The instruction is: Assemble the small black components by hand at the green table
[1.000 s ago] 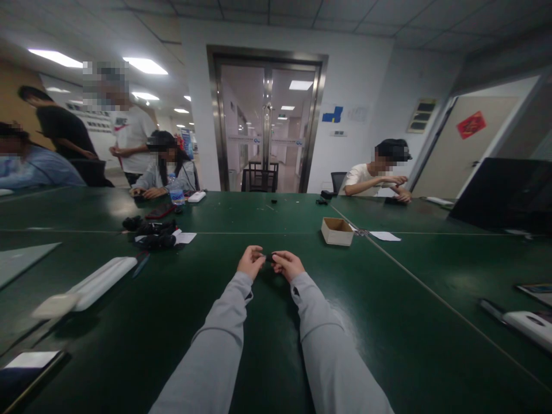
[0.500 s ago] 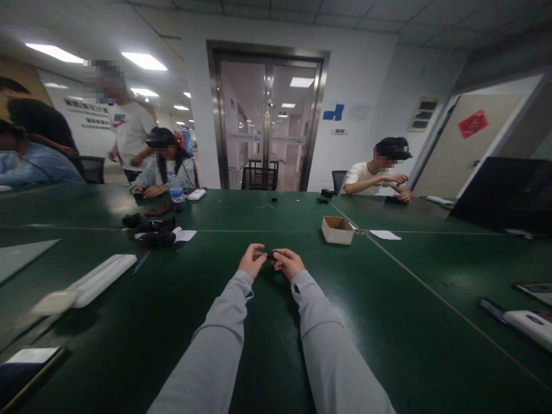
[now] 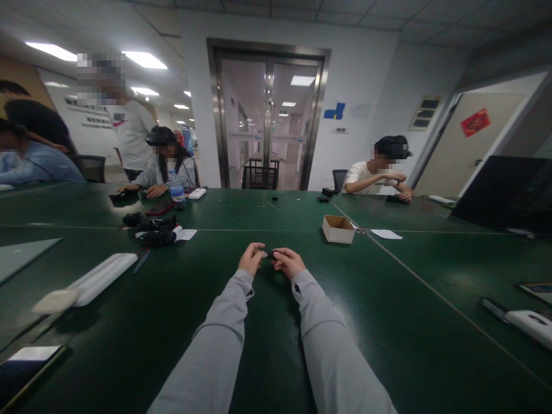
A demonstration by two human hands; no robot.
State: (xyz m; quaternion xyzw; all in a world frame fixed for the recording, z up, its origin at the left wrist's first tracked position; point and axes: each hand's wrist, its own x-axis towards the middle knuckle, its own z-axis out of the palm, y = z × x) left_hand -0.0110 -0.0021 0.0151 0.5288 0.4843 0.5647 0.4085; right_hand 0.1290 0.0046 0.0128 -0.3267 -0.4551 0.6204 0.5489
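Observation:
Over the green table, my left hand (image 3: 250,259) and my right hand (image 3: 290,263) meet in the middle of the view. Between their fingertips is a small black piece with a silvery end (image 3: 269,255), looking like a USB stick, though too small to name surely. My right thumb and fingers pinch its black part. The left thumb and fingers close on the silvery end at its left, the index finger curving above it. Both forearms wear grey sleeves.
An open cardboard box (image 3: 338,230) sits beyond my right hand, near a white paper (image 3: 387,234). Black gear (image 3: 155,230), a white power strip (image 3: 103,279) and a phone (image 3: 32,371) lie to the left. Across the table, people sit, and a bottle (image 3: 176,190) stands.
My left fingers have shifted slightly, and the silvery end shows differently between the hands. Across the table at left, a seated person's hand has moved left beside a dark flat thing.

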